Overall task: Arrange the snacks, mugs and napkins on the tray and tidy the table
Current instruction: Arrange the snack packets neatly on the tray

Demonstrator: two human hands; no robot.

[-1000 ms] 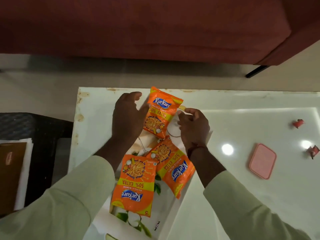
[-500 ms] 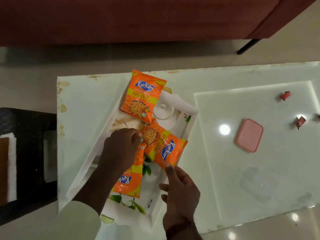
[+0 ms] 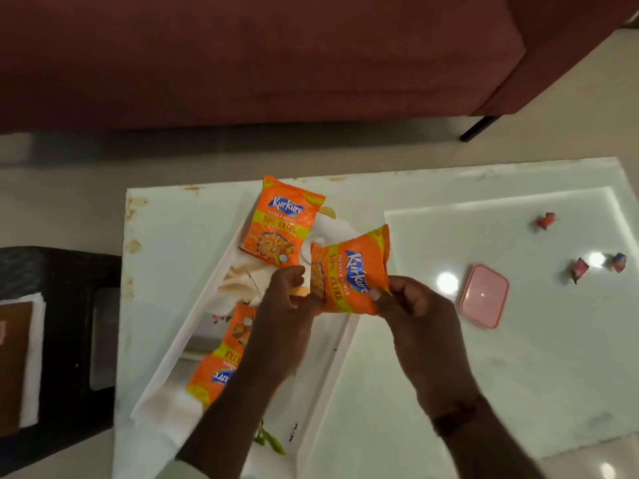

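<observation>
A white tray [image 3: 193, 335] with a leaf print lies slanted on the white table [image 3: 415, 357]. One orange Kurkure snack packet [image 3: 281, 224] rests at the tray's far end, partly over a white mug [image 3: 326, 233]. Another orange packet [image 3: 221, 368] lies at the tray's middle, partly hidden by my left forearm. A third orange packet [image 3: 352, 271] is lifted above the tray. My left hand [image 3: 287, 305] pinches its left edge and my right hand [image 3: 411, 305] pinches its lower right corner. A white napkin [image 3: 238, 281] lies under the packets.
A pink lidded box [image 3: 484, 295] sits on the table to the right. Three small red wrappers [image 3: 546, 221] [image 3: 579, 267] [image 3: 619, 262] lie at the far right. A dark red sofa [image 3: 276, 57] stands beyond the table. A black side table [image 3: 69, 340] is at left.
Both hands have picked the middle packet up off the tray and turned it. My right hand moved up from the tray's near edge to grip it.
</observation>
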